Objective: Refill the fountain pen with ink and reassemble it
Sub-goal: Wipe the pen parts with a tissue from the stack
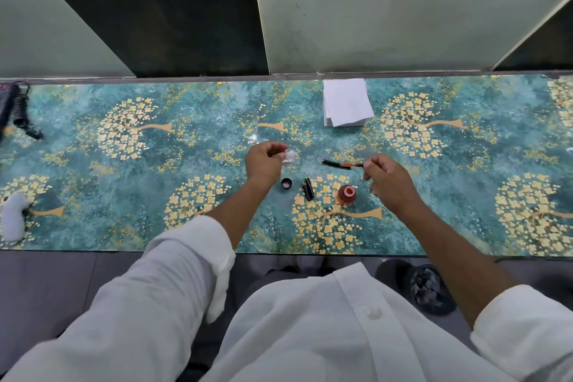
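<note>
My left hand (263, 160) pinches a small crumpled white tissue (289, 156) just above the table. My right hand (389, 181) holds one end of the fountain pen section (339, 164), a thin black and orange piece that points left. An open ink bottle (347, 194) with reddish ink stands in front of that hand. Its black cap (286, 183) lies near my left wrist. A black pen part (308, 188) lies between the cap and the bottle.
A stack of white paper sheets (345, 102) lies at the table's back edge. A coiled black cable and device (18, 108) sit at far left, and a white fluffy object (14, 217) lies at the front left. The teal floral table cover (155, 180) spans the desk.
</note>
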